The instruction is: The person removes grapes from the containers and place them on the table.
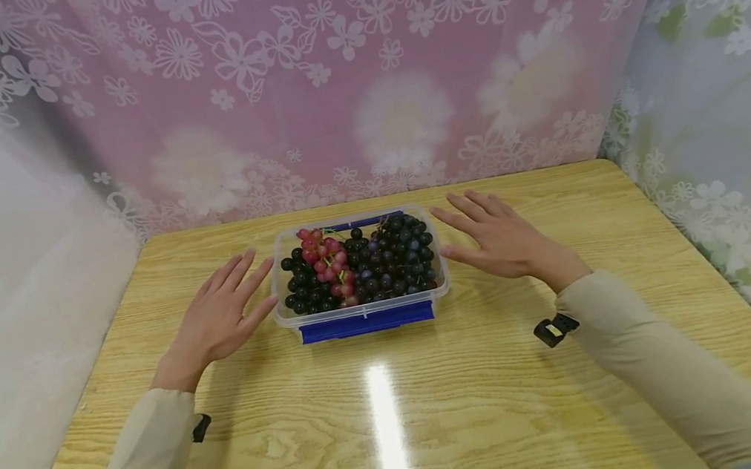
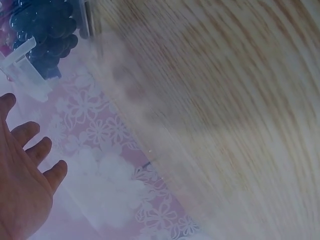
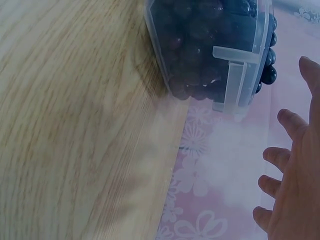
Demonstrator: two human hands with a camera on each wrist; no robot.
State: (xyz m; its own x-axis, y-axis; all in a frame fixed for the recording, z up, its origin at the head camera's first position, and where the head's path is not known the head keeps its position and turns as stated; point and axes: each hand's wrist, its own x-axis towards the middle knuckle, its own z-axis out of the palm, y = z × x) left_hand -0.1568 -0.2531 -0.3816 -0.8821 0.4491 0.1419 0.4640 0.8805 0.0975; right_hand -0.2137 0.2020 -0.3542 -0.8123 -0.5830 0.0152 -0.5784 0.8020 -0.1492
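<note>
Clear plastic container with blue latches (image 1: 363, 317), full of dark and red grapes (image 1: 358, 266), sits mid-table, lidless. Left hand (image 1: 222, 319) at its 9 o'clock, right hand (image 1: 503, 238) at 3 o'clock: both flat, fingers spread, holding nothing. Container not gripped yet.

one clear plastic container (image 1: 277, 273) sits on one wooden table (image 1: 497, 402), with two blue latches on it. inside the container lie one red grape bunch (image 1: 327, 262) and several dark grape bunches (image 1: 391, 259), too tangled to count.
</note>
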